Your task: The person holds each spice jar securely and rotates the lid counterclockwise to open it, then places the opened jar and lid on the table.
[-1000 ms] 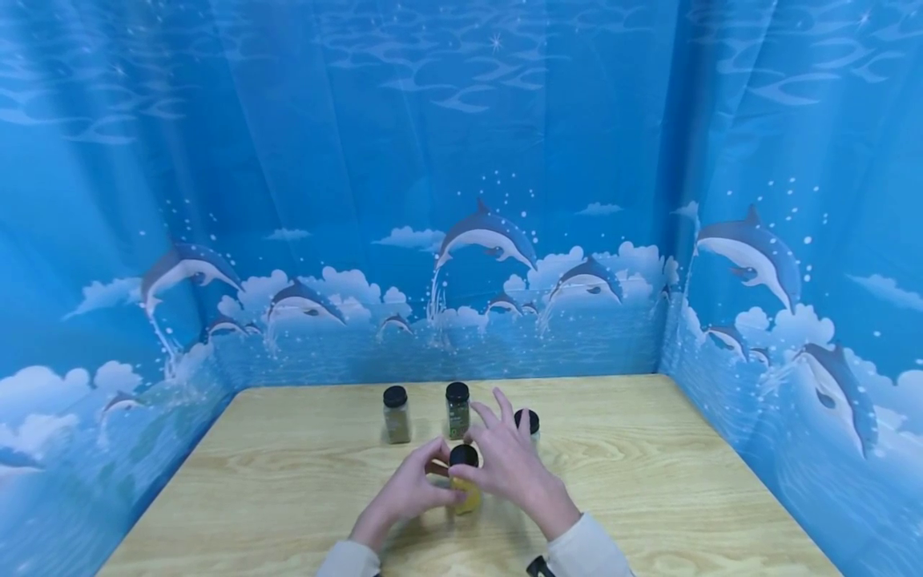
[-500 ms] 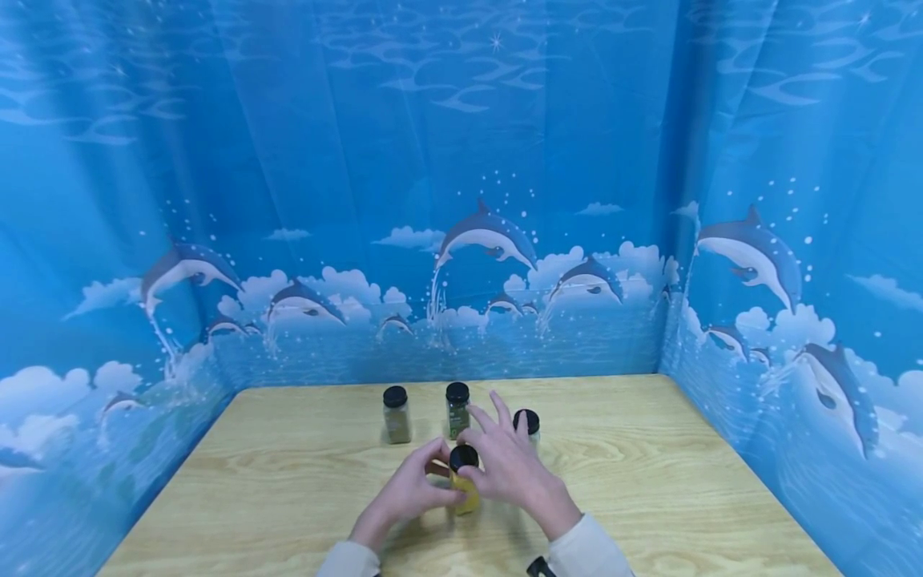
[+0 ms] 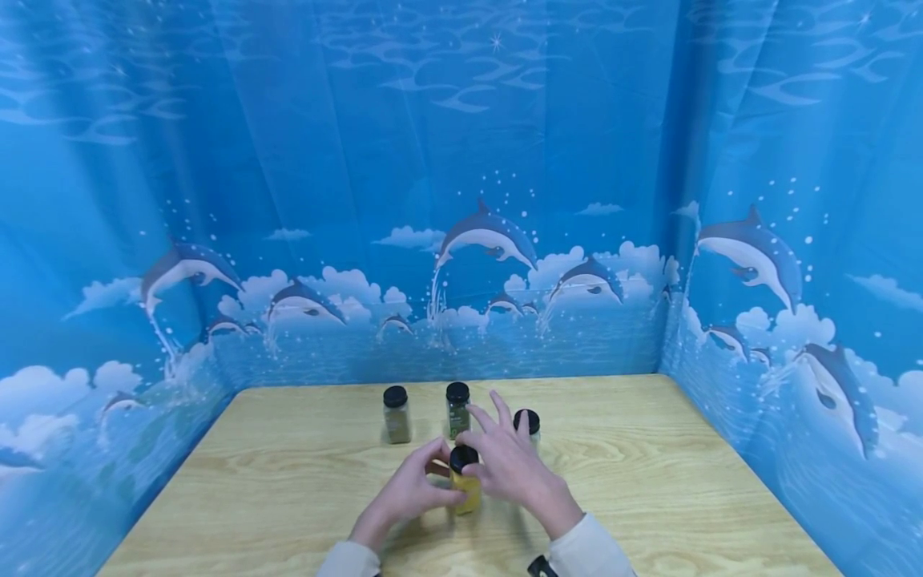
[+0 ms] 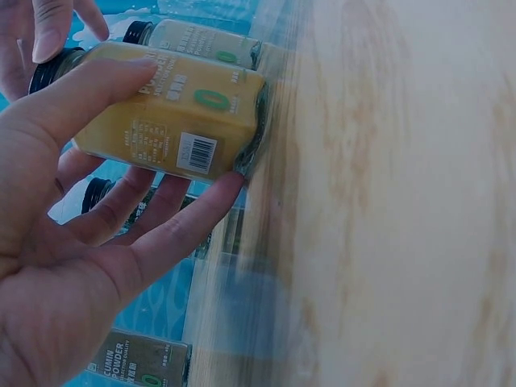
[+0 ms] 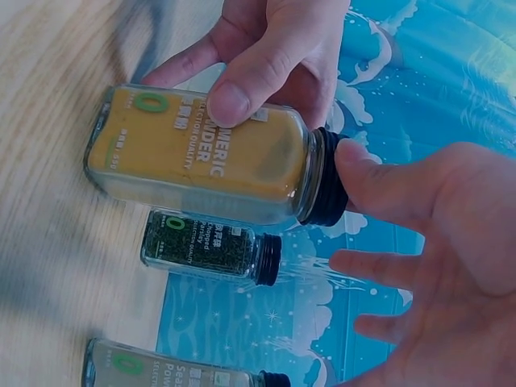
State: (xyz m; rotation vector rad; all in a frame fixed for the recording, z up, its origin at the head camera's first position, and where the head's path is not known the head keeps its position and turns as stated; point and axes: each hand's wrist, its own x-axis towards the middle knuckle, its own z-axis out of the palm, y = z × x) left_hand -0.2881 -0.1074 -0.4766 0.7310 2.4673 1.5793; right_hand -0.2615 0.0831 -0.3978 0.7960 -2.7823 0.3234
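Note:
A glass spice jar of turmeric powder [image 3: 467,495], yellow inside, stands upright on the table in front of me. My left hand [image 3: 413,485] holds its body, thumb on the near side and fingers behind, as the left wrist view shows. Its black lid [image 5: 326,177] is on the jar. With the thumb at its side, my right hand [image 3: 515,465] pinches that lid; the index fingertip is partly hidden behind it. The other right fingers spread away, apart from the jar. Just behind stands a jar of chopped parsley [image 5: 205,246].
A cumin powder jar [image 3: 397,421] stands at the back left. Another black-lidded jar [image 3: 532,423] at the right is partly covered by my right fingers. The wooden table [image 3: 288,465] meets a blue dolphin-print curtain [image 3: 324,200] at the back and sides.
My right thumb has slid a little to the right along the lid, and the right fingers have shifted slightly left. The left hand and the other jars have stayed in place.

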